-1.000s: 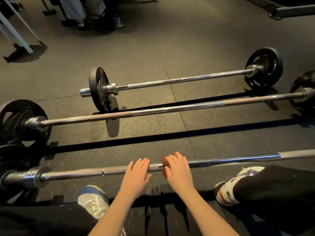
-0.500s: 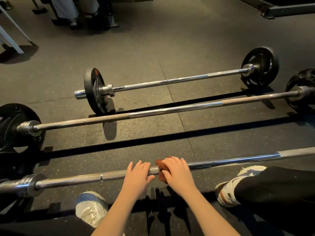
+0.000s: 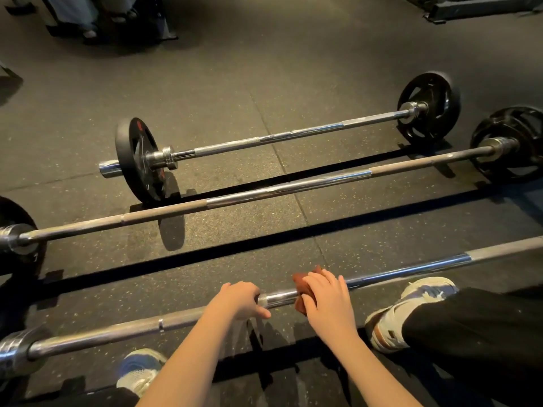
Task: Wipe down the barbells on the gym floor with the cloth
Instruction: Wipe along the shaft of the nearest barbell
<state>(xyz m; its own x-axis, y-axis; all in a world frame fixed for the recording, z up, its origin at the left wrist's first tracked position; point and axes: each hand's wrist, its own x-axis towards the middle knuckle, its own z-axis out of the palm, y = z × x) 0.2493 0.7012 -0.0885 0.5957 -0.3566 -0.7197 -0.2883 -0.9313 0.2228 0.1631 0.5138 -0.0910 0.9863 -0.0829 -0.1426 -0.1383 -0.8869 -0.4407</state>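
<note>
Cloth: reddish-brown and wadded, on the near bar at about mid-shaft, mostly covered by the right hand; its edges show to the left of the fingers and beyond them.
Right hand: on top of the near bar, fingers curved over the cloth and clamping it to the shaft.
Left hand: just left of the cloth on the near bar, a short bare stretch of chrome between them; fingers curled over the shaft, thumb pointing along it toward the cloth.
Near bar: lies on the floor, running from a steel sleeve at lower left up to the right, where it leaves the frame.
Mid bar: beyond the near bar and roughly parallel to it, well apart, with a black plate at its right end.
Far bar: beyond the mid bar, shorter, with a black disc near its left end and another at its right.
Shoes: one on the person's side of the near bar, left of the arms; the other just beside the near bar, right of the right hand.
</note>
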